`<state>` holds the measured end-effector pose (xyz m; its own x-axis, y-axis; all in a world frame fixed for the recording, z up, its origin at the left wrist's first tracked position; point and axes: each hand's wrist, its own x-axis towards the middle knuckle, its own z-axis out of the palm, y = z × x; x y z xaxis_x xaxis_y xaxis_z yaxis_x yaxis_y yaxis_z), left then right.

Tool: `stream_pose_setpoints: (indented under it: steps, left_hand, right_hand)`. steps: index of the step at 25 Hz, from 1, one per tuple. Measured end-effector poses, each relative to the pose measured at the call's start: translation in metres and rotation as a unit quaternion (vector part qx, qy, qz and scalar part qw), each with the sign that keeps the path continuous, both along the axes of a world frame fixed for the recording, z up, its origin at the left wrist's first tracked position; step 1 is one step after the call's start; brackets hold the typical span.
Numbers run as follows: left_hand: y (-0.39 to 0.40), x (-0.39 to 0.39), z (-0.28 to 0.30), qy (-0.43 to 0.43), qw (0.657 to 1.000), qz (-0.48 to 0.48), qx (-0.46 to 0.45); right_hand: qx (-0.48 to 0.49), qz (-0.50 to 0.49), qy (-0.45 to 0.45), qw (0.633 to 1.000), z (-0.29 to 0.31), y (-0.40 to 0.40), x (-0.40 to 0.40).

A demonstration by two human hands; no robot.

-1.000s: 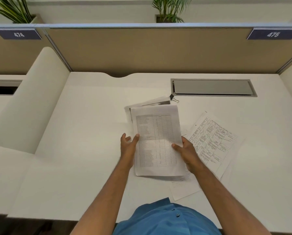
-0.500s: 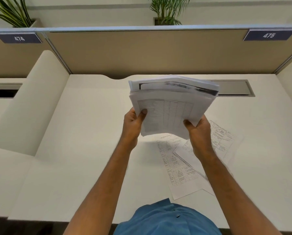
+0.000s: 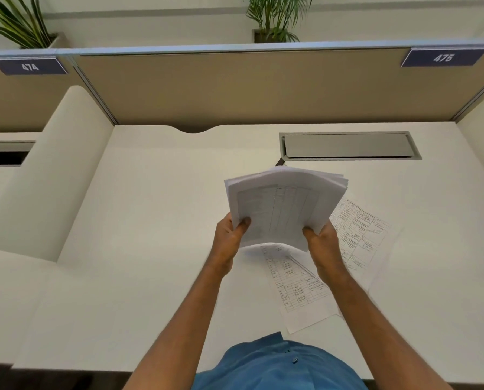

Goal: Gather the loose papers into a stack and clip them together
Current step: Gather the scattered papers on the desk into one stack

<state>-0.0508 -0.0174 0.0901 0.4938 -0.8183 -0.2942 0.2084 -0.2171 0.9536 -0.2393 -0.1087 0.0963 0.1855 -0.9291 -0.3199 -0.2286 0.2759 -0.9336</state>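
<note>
Since half a second ago the paper stack (image 3: 284, 205) sits lower and tilts further from the person, top edge fanned. It is held above the desk (image 3: 150, 249). Left hand (image 3: 229, 243) grips its lower left corner, thumb on the front sheet; right hand (image 3: 323, 244) grips the lower right corner likewise. Two loose printed sheets (image 3: 356, 235) lie flat beneath and right of the right hand. A dark clip (image 3: 279, 162) peeks out beyond the stack, beside the grey cable hatch (image 3: 347, 146).

White desk (image 3: 139, 220) – two printed sheets (image 3: 356, 237), binder clip (image 3: 279, 162)
</note>
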Motion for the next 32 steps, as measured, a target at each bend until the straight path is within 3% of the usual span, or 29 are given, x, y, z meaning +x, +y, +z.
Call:
stream_pose_setpoints:
  steps: [7,12,15,18,21,24,28,32]
  left_hand:
    - [-0.002,0.002,-0.029,0.001,0.998,-0.008,0.061]
    - [-0.015,0.009,-0.02,-0.04,0.999,-0.022,0.028]
    - [-0.026,0.006,-0.029,-0.045,0.996,-0.027,0.068]
    - [-0.024,0.0,-0.054,-0.026,0.992,-0.005,0.12]
    - [-0.009,0.001,-0.082,-0.018,0.985,0.012,0.17]
    - [0.001,0.003,-0.097,-0.02,0.978,0.025,0.204]
    - [0.0,0.005,-0.096,-0.026,0.977,0.017,0.211]
    - [0.001,0.006,-0.098,-0.021,0.975,0.009,0.219]
  right_hand:
    - [0.007,0.043,0.016,0.999,-0.017,0.001,0.003]
    - [-0.026,0.029,0.028,0.999,-0.012,-0.009,-0.008]
    - [-0.003,0.001,0.032,0.999,-0.03,-0.016,-0.024]
    - [0.005,-0.074,0.153,0.985,-0.065,-0.023,-0.054]
    - [0.061,-0.145,0.35,0.923,-0.09,-0.029,-0.095]
    - [0.111,-0.133,0.424,0.889,-0.096,-0.035,-0.118]
    - [0.138,-0.15,0.424,0.882,-0.091,-0.048,-0.118]
    - [0.171,-0.175,0.358,0.901,-0.092,-0.06,-0.123]
